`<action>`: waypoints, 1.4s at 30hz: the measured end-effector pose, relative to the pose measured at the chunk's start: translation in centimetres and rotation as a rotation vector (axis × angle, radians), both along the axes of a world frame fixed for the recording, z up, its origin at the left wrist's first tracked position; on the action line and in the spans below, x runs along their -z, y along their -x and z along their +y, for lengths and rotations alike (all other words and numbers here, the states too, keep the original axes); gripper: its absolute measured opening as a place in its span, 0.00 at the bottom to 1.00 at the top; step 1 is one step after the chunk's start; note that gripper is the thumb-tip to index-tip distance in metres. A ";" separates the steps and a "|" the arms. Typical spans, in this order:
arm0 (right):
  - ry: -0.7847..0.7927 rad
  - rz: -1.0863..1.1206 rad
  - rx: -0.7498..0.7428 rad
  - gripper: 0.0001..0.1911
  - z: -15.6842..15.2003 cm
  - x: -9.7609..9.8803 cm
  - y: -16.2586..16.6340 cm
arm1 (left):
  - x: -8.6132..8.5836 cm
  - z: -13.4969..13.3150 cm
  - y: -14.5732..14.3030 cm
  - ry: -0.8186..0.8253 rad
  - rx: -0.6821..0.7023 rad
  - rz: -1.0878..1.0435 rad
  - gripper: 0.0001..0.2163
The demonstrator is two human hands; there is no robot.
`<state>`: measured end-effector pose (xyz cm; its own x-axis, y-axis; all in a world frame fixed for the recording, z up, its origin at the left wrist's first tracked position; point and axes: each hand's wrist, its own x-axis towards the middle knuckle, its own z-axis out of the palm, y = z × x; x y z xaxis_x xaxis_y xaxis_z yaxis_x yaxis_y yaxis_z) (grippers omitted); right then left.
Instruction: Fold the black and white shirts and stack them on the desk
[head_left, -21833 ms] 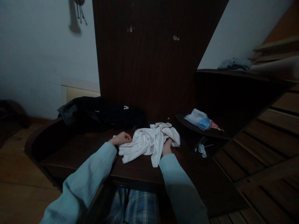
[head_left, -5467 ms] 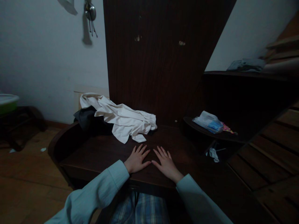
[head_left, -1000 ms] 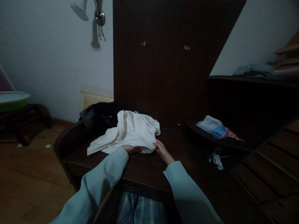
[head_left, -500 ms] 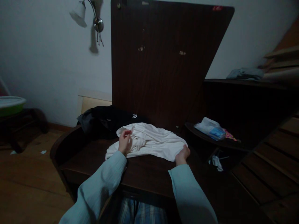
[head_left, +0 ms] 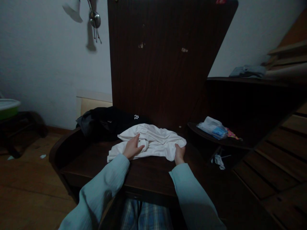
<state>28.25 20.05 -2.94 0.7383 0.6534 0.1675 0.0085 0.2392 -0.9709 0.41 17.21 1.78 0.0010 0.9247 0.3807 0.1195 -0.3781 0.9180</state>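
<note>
A crumpled white garment (head_left: 158, 140) lies bunched on the dark wooden desk (head_left: 148, 172); its exact kind does not show. My left hand (head_left: 132, 149) rests on the left part of the fabric, thumb and fingers apart. At the right end, my right hand (head_left: 179, 154) has its fingers tucked under the cloth and its thumb on top, gripping the edge. Behind the white fabric is a dark piece of clothing (head_left: 103, 123) with small white lettering, partly covered by it.
A tall dark panel (head_left: 158, 70) rises behind the desk. To the right, a curved shelf (head_left: 203, 134) holds a plastic packet (head_left: 213, 128). A wall lamp (head_left: 95, 19) hangs at upper left, and a green basin (head_left: 9, 110) sits on a low stool.
My right hand has drawn the garment's right end inward, to the left. My left hand has opened its fingers and now lies flatter on the fabric. The view has shifted slightly.
</note>
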 end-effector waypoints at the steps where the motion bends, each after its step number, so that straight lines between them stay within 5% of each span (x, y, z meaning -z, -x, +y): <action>1: 0.009 -0.027 -0.012 0.20 0.0 0.0 0.1 | -0.1 -0.2 0.0 0.003 -0.003 0.019 0.24; 4: 0.066 -0.115 -0.048 0.18 -0.2 0.0 0.1 | -0.4 -1.8 -0.3 0.039 -0.005 0.080 0.16; 7: 0.133 -0.159 -0.172 0.16 -0.5 -0.2 -0.4 | -1.3 -4.7 -0.4 0.094 0.139 0.352 0.12; 13: 0.107 -0.141 -0.363 0.18 -1.6 -1.0 -1.4 | -6.5 -10.3 0.3 0.167 0.788 0.893 0.27; 15: 0.105 -0.126 -0.410 0.19 -1.8 -1.3 -1.7 | -8.1 -10.2 0.9 0.294 1.071 0.830 0.30; 17: 0.104 -0.110 -0.443 0.20 -2.1 -1.5 -2.2 | -8.8 -8.8 1.5 0.401 1.199 0.628 0.29; 19: 0.104 -0.114 -0.436 0.20 -2.2 -1.5 -2.7 | -7.9 -6.4 2.2 0.409 1.017 0.405 0.26; 23: 0.126 -0.197 -0.315 0.17 -2.1 -1.3 -3.6 | -3.2 -1.2 2.8 0.313 0.292 0.262 0.21; 26: 0.135 -0.239 -0.268 0.16 -2.0 -1.2 -3.6 | 0.0 1.1 2.2 0.327 0.125 0.213 0.17; 29: 0.153 -0.273 -0.253 0.16 -2.1 -1.3 -3.4 | 1.0 1.5 0.7 0.351 0.169 0.143 0.16; 36: 0.162 -0.348 -0.245 0.17 -2.3 -1.5 -3.0 | 0.2 2.1 -2.5 0.475 0.532 -0.280 0.23; 42: 0.141 -0.332 -0.351 0.20 -2.8 -1.5 -2.4 | 0.4 2.2 -3.7 0.740 0.724 -0.570 0.15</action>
